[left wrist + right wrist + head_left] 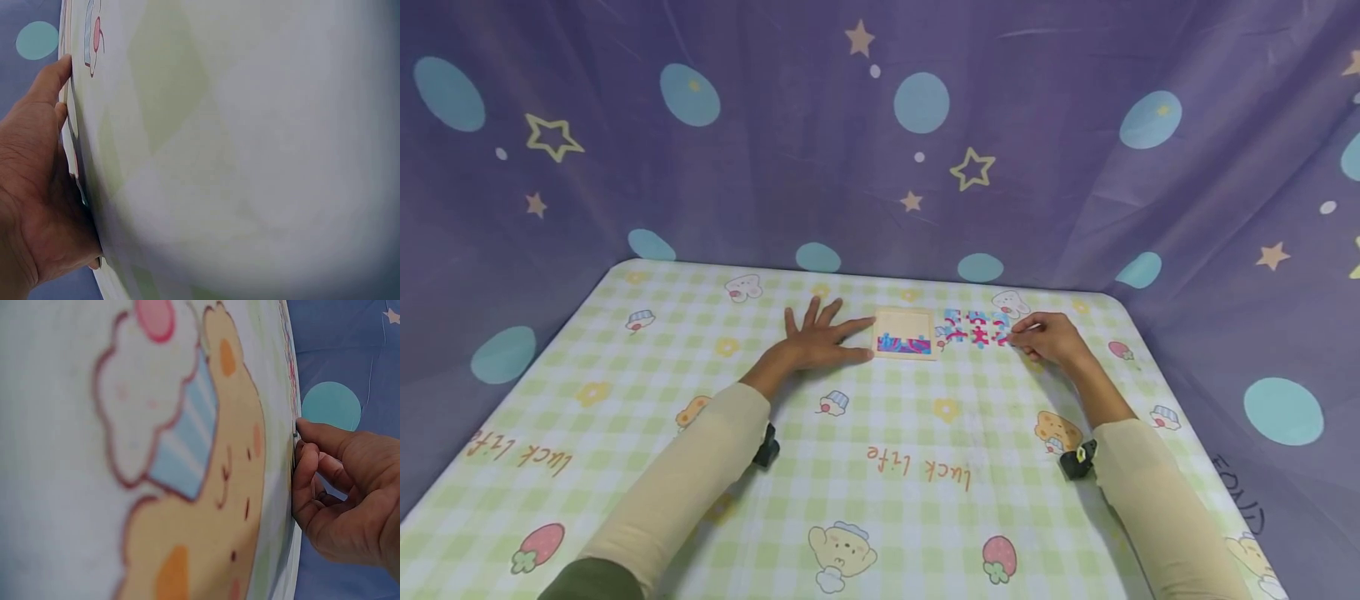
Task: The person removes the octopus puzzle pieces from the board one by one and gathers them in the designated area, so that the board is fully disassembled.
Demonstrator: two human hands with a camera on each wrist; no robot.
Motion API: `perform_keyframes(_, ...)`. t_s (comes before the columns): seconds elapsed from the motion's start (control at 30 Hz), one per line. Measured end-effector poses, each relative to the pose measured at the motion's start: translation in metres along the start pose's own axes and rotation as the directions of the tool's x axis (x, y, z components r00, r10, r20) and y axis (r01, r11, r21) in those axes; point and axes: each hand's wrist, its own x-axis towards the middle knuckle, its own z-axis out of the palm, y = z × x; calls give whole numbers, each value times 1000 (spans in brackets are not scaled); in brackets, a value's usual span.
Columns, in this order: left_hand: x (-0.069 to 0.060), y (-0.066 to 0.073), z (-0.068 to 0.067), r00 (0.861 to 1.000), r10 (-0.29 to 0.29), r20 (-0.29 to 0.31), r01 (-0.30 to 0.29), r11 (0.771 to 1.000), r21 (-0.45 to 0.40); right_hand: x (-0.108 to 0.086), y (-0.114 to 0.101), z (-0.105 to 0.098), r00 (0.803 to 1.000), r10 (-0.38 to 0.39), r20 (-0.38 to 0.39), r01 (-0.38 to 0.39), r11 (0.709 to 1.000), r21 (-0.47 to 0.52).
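Note:
A small square wooden puzzle tray [901, 322] lies near the far side of the table, a strip of blue, pink and purple puzzle pieces [903, 344] along its near edge. My left hand [818, 340] is spread on the cloth, thumb and index fingertip at the tray's left edge; the left wrist view shows this hand [40, 181] from the side. Right of the tray, loose jigsaw pieces [977, 328] lie grouped in rows. At their lower right end, my right hand [1051, 337] pinches a puzzle piece, mostly hidden by its fingers. The right wrist view shows the other fingers of that hand [350, 487] curled.
A green-and-white checked cloth [910, 433] printed with cartoon figures covers the table. Behind it hangs a purple curtain [820, 167] with stars and blue dots. Dark wrist devices [1078, 460] sit at both sleeves.

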Motion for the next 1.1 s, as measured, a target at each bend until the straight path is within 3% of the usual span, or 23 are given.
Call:
perform_keyframes(0.23, -1, 0, 0, 1000, 5, -2, -5, 1000, -1, -3, -7, 5, 1000, 13, -12, -13, 1000, -7)
perform_keyframes(0.57, -3, 1, -2, 1000, 13, 5, -13, 1000, -9, -6, -34, 21, 996, -84, -15, 83, 995, -46)
perform_keyframes(1.1, -2, -2, -3, 1000, 18, 12, -17, 999, -26, 3, -60, 63, 984, -153, 88, 150, 988, 45)
